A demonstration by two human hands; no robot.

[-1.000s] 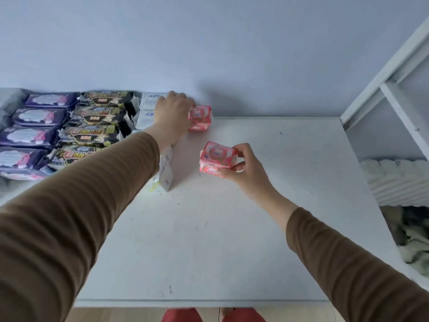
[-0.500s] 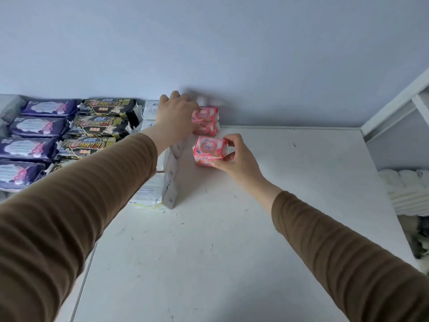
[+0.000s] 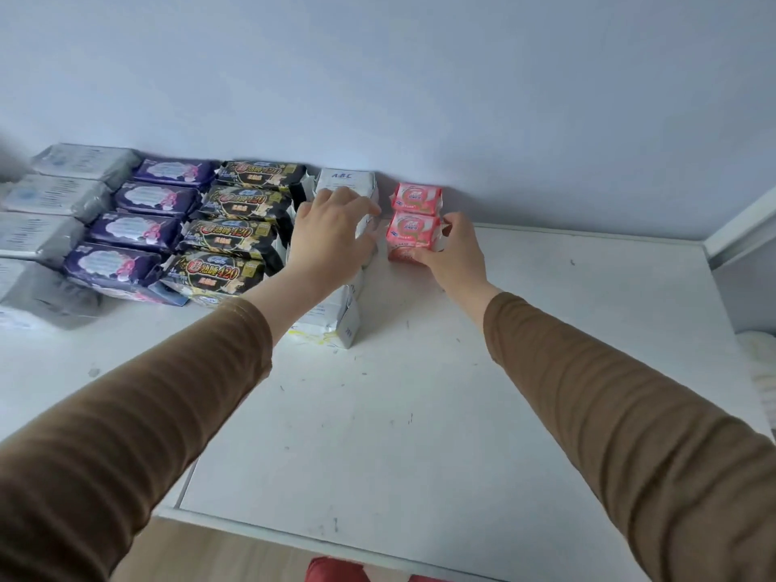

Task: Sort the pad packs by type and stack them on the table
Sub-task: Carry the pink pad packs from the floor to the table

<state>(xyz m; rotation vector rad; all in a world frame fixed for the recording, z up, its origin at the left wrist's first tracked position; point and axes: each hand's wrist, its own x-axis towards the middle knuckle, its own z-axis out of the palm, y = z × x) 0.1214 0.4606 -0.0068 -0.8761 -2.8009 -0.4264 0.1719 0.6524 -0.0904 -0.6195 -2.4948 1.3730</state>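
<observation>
Pink plastic pad pack [image 3: 412, 236] pinched in my right hand [image 3: 455, 255] against the wall stack; my left hand [image 3: 331, 237], fingers spread, presses white packs [image 3: 345, 184].

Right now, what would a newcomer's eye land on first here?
The two pink packs by the back wall, the right hand holding the nearer one. Next, the left hand resting on the white packs beside them, then the black packs and purple packs further left.
</observation>
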